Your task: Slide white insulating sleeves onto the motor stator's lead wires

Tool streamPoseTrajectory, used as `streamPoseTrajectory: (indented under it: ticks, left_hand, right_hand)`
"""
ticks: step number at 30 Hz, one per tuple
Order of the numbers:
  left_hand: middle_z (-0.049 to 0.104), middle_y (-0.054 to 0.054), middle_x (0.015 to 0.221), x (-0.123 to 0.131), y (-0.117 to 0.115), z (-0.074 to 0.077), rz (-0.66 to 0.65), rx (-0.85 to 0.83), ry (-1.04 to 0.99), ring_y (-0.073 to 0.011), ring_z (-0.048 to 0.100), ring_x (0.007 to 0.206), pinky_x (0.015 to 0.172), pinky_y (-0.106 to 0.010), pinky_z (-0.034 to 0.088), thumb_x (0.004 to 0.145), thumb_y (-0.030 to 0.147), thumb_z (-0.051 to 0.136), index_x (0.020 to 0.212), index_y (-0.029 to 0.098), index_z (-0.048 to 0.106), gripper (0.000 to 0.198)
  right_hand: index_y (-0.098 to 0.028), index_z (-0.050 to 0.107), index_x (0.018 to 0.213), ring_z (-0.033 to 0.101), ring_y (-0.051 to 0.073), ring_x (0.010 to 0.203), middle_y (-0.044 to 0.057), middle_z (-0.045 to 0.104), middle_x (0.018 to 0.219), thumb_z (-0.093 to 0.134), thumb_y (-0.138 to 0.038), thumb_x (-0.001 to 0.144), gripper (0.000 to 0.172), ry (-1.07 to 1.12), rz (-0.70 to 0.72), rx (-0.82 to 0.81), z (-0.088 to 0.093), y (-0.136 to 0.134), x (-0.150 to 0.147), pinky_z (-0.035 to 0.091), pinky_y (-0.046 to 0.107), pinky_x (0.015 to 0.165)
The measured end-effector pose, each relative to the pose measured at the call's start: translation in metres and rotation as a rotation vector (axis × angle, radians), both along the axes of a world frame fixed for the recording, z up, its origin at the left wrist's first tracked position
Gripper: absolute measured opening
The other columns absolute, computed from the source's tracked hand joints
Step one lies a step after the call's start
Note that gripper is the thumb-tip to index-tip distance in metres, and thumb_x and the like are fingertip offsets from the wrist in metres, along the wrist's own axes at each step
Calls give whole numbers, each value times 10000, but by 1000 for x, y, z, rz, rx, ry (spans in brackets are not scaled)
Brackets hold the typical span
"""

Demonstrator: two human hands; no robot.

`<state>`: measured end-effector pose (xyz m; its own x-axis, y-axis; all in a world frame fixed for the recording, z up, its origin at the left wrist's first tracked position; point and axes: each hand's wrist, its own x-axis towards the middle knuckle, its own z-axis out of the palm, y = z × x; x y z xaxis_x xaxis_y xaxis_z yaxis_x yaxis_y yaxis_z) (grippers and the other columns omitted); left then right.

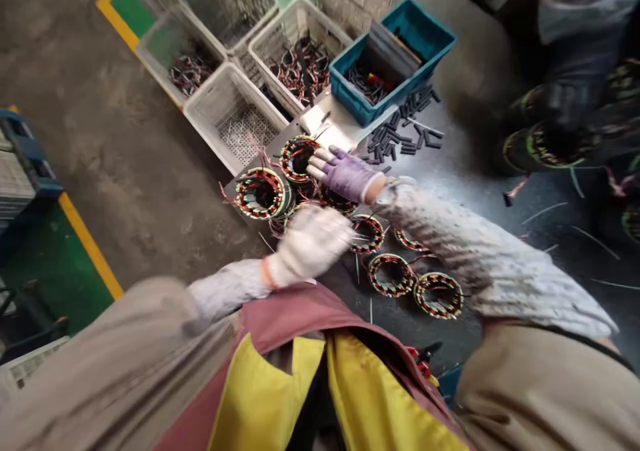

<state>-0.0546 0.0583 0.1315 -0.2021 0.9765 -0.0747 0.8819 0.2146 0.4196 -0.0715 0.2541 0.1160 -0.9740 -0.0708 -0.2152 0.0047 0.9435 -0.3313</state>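
Right hand (347, 178): purple glove; grip wide, fingers (325, 161) extended, holding nothing visible; tips just beside or touching the rim of a wound motor stator (299, 158), cannot tell which.
Left hand (310, 241): white glove, blurred; grip cannot be told; above a second stator (300, 206), mostly hidden.
Other stators: a third stator (260, 193) sits near the left edge of the bench (500, 258), just beside the first, its wire leads reaching toward that edge. A loose group of stators (391, 274) lies right of the hands.
Bench edge: beyond it, the concrete floor (100, 118).
Far end: a blue crate (393, 58) and black sleeves (400, 138) sit near the right hand's fingertips; white plastic baskets (300, 51) stand beyond.
Clearance: wire trimmings (545, 211) lie in the gap; a co-worker's dark-gloved hand (565, 111) is well apart, to the right.
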Motion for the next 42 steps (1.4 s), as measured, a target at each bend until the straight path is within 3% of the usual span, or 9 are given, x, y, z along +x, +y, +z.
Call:
streamPoseTrajectory:
  ticks: [4,11,16,20,25,30,36,39,42]
  left_hand:
    - [499,-277,1428,-64,-50,-10,497,-185,170,-384,435,1374,1230,-561,198,832,555,667,1521,-3,265,973]
    - [533,-287,1360,-55,-42,-18,436,-249,219,-382,525,1257,1220,-572,191,835,395,656,1543,-31,121,984]
    - [339,-318,1502,-56,-48,-10,378,-118,197,-459,325,1402,1145,-730,166,918,349,508,1572,61,76,835]
    - [321,-280,1499,-59,-34,2,347,-213,164,-505,329,1377,1123,-769,143,895,382,548,1470,156,431,628]
    - [380,-212,1460,-57,-20,-1,434,-328,257,-467,351,1359,1145,-708,192,838,474,629,1131,200,665,403]
    - [453,-222,1355,-57,-11,-3,425,-429,334,-427,482,1202,1014,-640,369,838,470,639,1121,181,670,405]
    - [460,-261,1328,-46,3,2,537,-435,418,-434,525,1167,938,-569,450,835,436,649,1078,178,723,362]
    - [439,-254,1381,-55,-9,9,476,-455,350,-437,566,1144,905,-542,489,831,476,658,1316,232,622,544]
    - [405,-226,1480,-81,-32,16,313,-436,167,-397,563,1216,989,-491,492,810,485,681,1559,214,298,883]
  right_hand:
    - [-133,652,1086,495,212,1319,54,704,1029,457,-40,876,301,-1,213,111,-23,-6,-39,262,490,1225]
    - [-111,620,853,582,236,1189,11,694,985,712,-62,675,207,-45,140,199,11,26,-10,304,484,1175]
    - [3,619,1025,545,230,1216,64,670,1086,613,-347,821,405,-139,-379,321,63,64,84,285,438,1123]
    - [-33,666,1060,639,256,1033,153,706,1018,759,-300,695,461,-318,-909,451,79,63,198,430,369,980]
    - [-90,679,1058,670,307,867,184,722,974,760,-259,682,420,-642,-1268,474,50,41,325,469,352,761]
    - [-120,692,1036,656,327,912,224,704,993,692,-351,795,334,-905,-1153,483,4,27,387,416,369,754]
    - [-162,674,1038,655,310,982,217,711,1044,741,-247,752,306,-778,-909,402,-19,22,395,430,370,815]
    - [-183,683,943,669,348,935,210,727,950,808,-211,681,291,-775,-842,468,4,24,360,450,467,850]
    - [-108,633,1191,649,344,1048,241,680,1150,772,-326,770,495,-183,-653,325,37,0,279,498,486,926]
